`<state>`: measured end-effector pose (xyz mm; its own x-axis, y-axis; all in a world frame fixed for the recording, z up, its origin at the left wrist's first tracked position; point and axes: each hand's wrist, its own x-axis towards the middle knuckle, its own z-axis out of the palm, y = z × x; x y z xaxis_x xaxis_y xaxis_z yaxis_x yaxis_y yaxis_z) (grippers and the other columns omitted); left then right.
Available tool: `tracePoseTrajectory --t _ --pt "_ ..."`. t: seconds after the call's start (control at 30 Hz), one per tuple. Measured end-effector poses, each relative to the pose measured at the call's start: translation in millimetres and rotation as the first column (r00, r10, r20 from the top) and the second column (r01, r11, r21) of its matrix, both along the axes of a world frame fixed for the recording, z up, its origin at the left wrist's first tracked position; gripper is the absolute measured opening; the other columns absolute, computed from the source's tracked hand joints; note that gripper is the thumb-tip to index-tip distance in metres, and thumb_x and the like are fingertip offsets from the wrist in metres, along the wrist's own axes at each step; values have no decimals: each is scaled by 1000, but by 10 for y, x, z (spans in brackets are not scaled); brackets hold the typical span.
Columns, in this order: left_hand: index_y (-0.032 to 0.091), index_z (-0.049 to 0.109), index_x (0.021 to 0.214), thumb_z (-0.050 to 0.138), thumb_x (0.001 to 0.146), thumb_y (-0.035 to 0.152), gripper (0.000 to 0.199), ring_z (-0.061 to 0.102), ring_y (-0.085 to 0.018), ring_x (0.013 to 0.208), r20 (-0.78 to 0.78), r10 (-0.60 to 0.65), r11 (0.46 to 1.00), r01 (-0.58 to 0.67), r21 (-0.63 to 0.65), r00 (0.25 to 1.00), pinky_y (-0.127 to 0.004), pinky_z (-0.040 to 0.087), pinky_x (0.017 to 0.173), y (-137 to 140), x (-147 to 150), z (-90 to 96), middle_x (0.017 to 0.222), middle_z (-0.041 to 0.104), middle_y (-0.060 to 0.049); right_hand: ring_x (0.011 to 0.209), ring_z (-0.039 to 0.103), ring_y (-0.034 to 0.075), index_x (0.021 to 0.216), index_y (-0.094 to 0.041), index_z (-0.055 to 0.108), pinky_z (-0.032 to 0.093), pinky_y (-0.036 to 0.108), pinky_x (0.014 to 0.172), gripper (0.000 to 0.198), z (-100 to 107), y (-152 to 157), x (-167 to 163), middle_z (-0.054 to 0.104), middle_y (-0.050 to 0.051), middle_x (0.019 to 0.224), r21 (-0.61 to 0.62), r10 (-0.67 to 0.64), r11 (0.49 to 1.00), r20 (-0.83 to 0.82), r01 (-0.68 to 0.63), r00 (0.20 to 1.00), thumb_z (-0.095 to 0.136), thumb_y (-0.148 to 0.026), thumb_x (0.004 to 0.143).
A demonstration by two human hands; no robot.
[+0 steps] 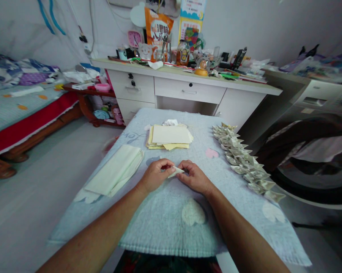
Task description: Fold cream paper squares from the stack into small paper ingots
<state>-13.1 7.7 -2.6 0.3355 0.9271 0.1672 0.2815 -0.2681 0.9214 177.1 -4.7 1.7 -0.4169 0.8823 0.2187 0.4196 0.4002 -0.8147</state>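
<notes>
Between my two hands, over the middle of the table, is a small folded piece of pale paper (pixel 175 171) with a pointed end. My left hand (pixel 156 175) pinches its left side between thumb and fingers. At the right end, my right hand (pixel 196 176) grips it the same way, fingers curled. Just beyond my hands lies a stack of cream and yellow paper sheets (pixel 171 135). Left of my left hand is a flat bundle of pale green folded paper (pixel 115 170). Several folded paper pieces (pixel 243 159) stand in rows along the table's right side.
A light blue cloth (pixel 171 223) covers the table. Crumpled white tissue (pixel 170 122) sits behind the stack. Beyond stands a cluttered white desk (pixel 188 93); a front-loading washing machine (pixel 315 110) is on the right, a bed (pixel 25 110) on the left.
</notes>
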Motion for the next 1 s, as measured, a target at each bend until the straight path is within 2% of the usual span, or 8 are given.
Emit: tracePoseTrajectory --t 0.1,0.23,0.53,0.7,0.9,1.0 --pt "14 63 81 60 80 32 18 49 -11 64 112 8 997 1 -79 994 -22 38 61 1 23 -35 68 56 2 80 51 16 83 -18 62 38 28 75 13 -11 1 -27 58 0 78 -38 -13 999 -10 13 1000 66 -29 78" --pt "14 60 80 61 79 30 16 46 -9 63 191 22 996 -4 -94 981 -21 37 60 -14 56 -43 66 50 4 78 51 16 80 -16 66 38 28 73 25 -32 16 -48 58 2 75 -66 25 997 -69 -30 997 61 -40 84" --pt "14 60 79 59 79 32 18 46 -10 62 115 -45 991 59 -117 992 -21 35 58 -37 42 5 65 51 3 76 51 16 80 -17 67 38 27 73 21 -63 25 -13 57 1 74 -61 49 997 -102 -55 994 62 -37 84" --pt "14 59 76 58 80 34 21 44 -10 62 105 -45 993 57 -108 993 -22 34 58 -28 37 -17 64 49 3 78 51 16 80 -17 67 38 28 76 30 -55 33 -3 58 2 76 -104 85 990 -123 -98 989 52 -41 90" --pt "15 56 75 59 80 36 22 40 -9 58 101 -79 987 91 -129 992 -21 31 54 -26 40 -51 62 44 5 77 50 16 77 -18 65 37 29 76 32 -60 35 19 56 1 73 -58 78 995 -56 -82 995 49 -40 92" --pt "15 57 76 60 80 35 21 41 -10 60 121 -54 991 68 -115 991 -21 32 56 -19 39 -59 63 45 5 79 50 16 79 -17 65 37 29 76 29 -46 22 6 58 1 75 -44 81 996 -52 -83 995 52 -40 90"
